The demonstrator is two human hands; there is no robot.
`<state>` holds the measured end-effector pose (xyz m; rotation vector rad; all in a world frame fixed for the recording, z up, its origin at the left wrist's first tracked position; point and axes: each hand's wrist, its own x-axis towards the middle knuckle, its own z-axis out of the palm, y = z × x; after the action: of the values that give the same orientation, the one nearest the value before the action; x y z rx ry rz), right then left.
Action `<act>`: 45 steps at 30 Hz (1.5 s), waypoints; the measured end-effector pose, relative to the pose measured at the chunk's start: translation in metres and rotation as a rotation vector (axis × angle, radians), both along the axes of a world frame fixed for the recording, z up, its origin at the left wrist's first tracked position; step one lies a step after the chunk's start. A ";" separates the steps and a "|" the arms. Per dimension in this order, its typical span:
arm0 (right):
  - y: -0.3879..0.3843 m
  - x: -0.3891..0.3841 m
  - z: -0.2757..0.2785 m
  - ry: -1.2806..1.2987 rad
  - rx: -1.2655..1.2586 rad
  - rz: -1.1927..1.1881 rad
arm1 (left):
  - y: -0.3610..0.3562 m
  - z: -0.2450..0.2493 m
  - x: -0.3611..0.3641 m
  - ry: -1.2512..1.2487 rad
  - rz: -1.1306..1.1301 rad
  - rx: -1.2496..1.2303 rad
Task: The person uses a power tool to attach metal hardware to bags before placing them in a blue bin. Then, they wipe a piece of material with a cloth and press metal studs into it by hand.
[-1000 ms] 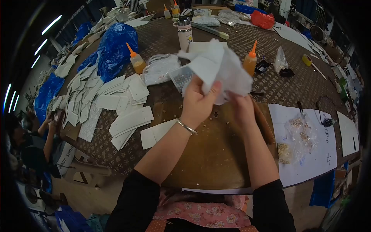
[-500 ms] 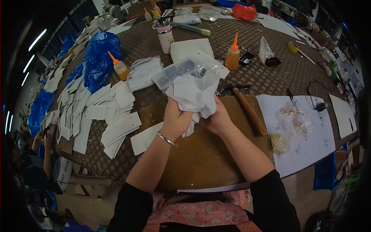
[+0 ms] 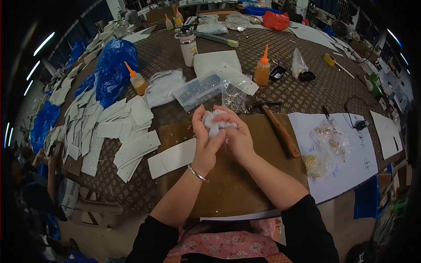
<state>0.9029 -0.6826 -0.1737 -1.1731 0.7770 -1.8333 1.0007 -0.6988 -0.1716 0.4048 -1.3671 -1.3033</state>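
Observation:
A crumpled white tissue (image 3: 214,123) is squeezed between my two hands above the brown board (image 3: 228,188). My left hand (image 3: 204,144), with a bangle at the wrist, presses it from the left. Curled over it from the right are the fingers of my right hand (image 3: 240,139). Below my left hand a white strip (image 3: 172,159) lies on the board, with small brass-coloured bits near it. A clear plastic box (image 3: 198,93) of small metal pieces and a clear bag (image 3: 234,100) of similar pieces lie beyond my hands. The hammer (image 3: 280,132) rests at the right.
Stacked white pieces (image 3: 131,151) and a blue plastic bag (image 3: 116,70) lie left. Glue bottles (image 3: 262,72) and a tumbler (image 3: 188,48) stand behind. On white paper (image 3: 346,171) at right sits a bag of fittings (image 3: 331,138). Another person's arm (image 3: 50,175) shows far left.
The tissue was spread loosely and held higher; now it is bunched into a small wad. My hands have closed together around it, uncovering the box and the bag of metal pieces.

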 end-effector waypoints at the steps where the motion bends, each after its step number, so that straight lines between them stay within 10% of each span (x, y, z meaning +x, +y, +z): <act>1: 0.005 0.006 -0.004 0.200 -0.103 -0.170 | 0.003 0.006 0.002 0.162 -0.064 0.237; 4: 0.014 0.001 -0.005 0.658 -0.336 -0.130 | -0.004 0.014 0.016 0.264 -0.441 0.791; 16: 0.049 0.069 -0.003 1.036 -0.369 -0.032 | 0.043 -0.007 0.112 0.144 0.239 0.183; 19: 0.022 0.080 -0.024 0.730 -0.230 0.040 | 0.060 0.017 0.214 0.361 0.209 0.481; 25: -0.016 0.159 -0.046 0.738 -0.218 0.272 | 0.125 -0.050 0.397 0.572 0.836 0.558; 31: -0.034 0.215 -0.070 0.814 -0.148 0.472 | 0.327 -0.264 0.523 1.133 1.376 0.887; 35: -0.035 0.246 -0.085 0.877 -0.101 0.597 | 0.534 -0.354 0.488 0.638 2.414 1.599; 38: -0.038 0.256 -0.089 0.932 -0.075 0.646 | 0.629 -0.284 0.425 0.971 2.775 1.871; 41: -0.037 0.256 -0.095 0.977 -0.035 0.676 | 0.729 -0.253 0.372 1.118 3.364 1.568; 43: -0.037 0.256 -0.101 0.995 -0.011 0.685 | 0.748 -0.183 0.352 1.508 3.327 1.685; 45: -0.037 0.247 -0.107 1.001 0.020 0.663 | 0.761 -0.144 0.344 1.975 3.169 1.252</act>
<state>1.1502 -0.7198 -0.2808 -2.0496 0.7674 -0.6299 1.3448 0.0622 -0.3155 -1.2015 -3.4035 -1.6895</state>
